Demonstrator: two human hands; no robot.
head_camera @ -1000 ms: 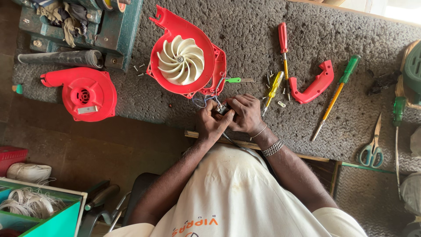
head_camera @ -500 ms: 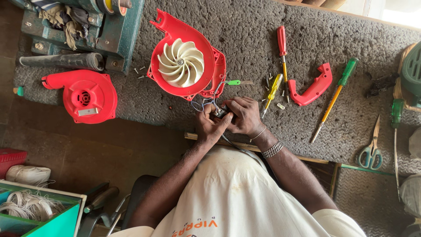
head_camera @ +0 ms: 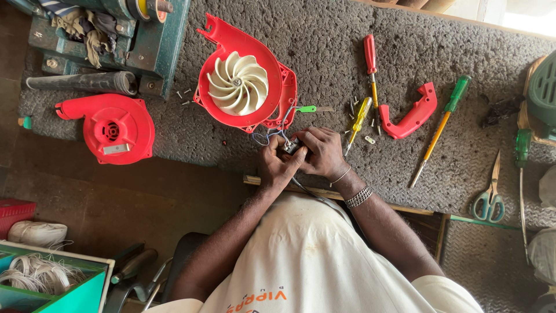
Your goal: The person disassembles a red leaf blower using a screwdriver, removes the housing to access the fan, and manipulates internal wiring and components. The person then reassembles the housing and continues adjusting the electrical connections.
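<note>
Left hand: fingers curled, pinching the small switch part.
Right hand: pressed against the left, gripping the same part.
Wires: lead up from the hands.
Blower housing: just beyond, on the mat.

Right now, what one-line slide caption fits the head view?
Both hands, left hand and right hand, pinch a small wired part beside an opened red blower housing.

Left hand and right hand pinch a small wired part beside the red blower housing.
</note>
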